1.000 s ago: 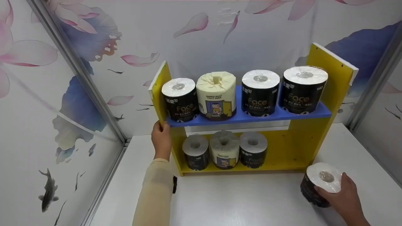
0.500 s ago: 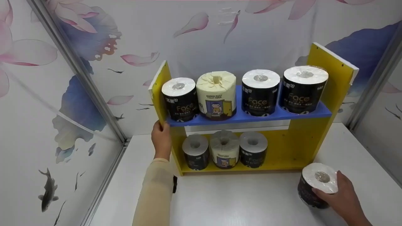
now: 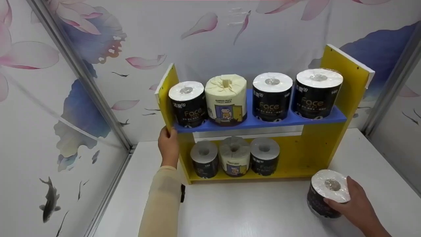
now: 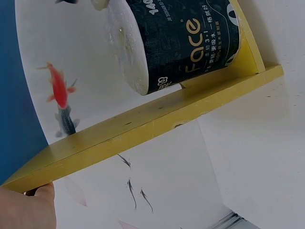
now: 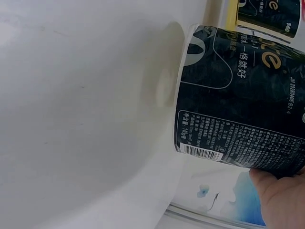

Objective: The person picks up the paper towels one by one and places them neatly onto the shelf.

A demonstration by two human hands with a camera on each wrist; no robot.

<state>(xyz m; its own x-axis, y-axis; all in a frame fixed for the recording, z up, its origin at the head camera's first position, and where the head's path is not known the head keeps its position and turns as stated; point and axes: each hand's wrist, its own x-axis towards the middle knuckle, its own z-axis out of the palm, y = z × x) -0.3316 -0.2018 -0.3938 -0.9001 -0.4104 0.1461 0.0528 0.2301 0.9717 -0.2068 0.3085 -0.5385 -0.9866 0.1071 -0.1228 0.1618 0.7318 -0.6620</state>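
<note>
My right hand point(image 3: 353, 205) grips a black-wrapped toilet roll point(image 3: 324, 205) with a white top, in front of the shelf's right end. In the right wrist view the roll point(image 5: 238, 100) fills the right side, its base close to the white surface; I cannot tell whether they touch. My left hand point(image 3: 169, 148) holds the left side panel of the yellow and blue shelf point(image 3: 309, 151) at the blue board's height. In the left wrist view its thumb and part of the hand point(image 4: 28, 207) show at the yellow panel point(image 4: 143, 129); the other fingers are hidden.
On the blue upper board stand a black roll point(image 3: 187, 108), a cream roll point(image 3: 227, 98) and two more black rolls point(image 3: 271, 102). Below are a black roll point(image 3: 204, 164), a cream roll point(image 3: 235, 161) and another black roll point(image 3: 264, 161), towards the left. A white table point(image 3: 246, 207) lies beneath.
My right hand has moved the black toilet roll a little to the left, towards the front of the shelf. My left hand has stayed on the side panel.
</note>
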